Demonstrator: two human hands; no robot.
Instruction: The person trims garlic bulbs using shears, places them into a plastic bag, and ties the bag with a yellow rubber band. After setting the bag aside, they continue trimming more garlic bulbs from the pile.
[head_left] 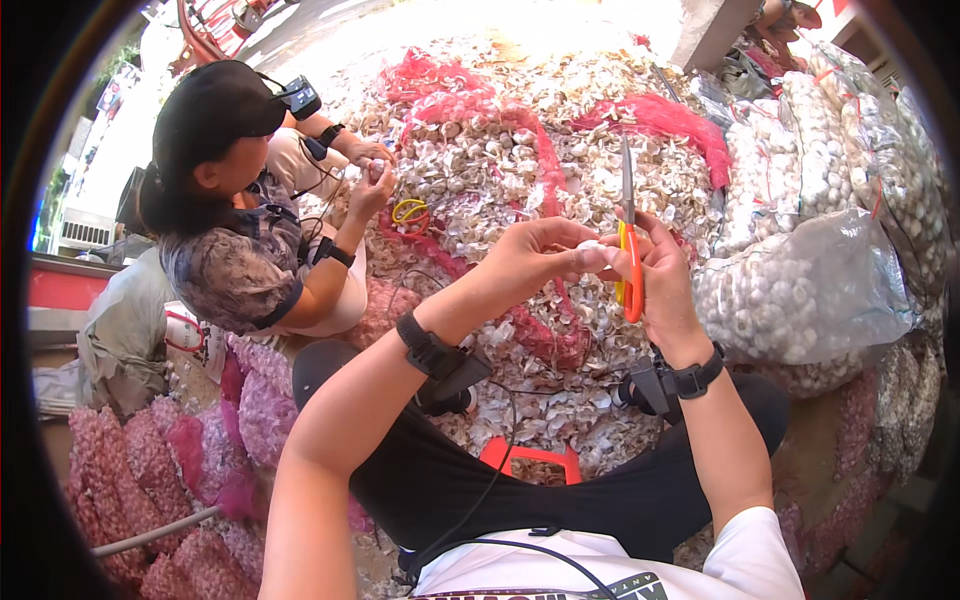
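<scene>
Between the fingertips of my left hand is a pale garlic bulb, pinched at its left side. My right hand is closed around the orange and yellow handles of a pair of scissors, whose blades point up and away from me. The right fingertips also reach the bulb, so both hands meet at it. The blades look closed together. Below and beyond my hands spreads a thick heap of garlic skins and bulbs, with red mesh netting lying across it.
A co-worker sits at the left, holding a bulb above the heap, with yellow-handled scissors nearby. Clear bags of garlic are stacked at the right. Pink mesh sacks fill the lower left. A red plastic stool shows between my legs.
</scene>
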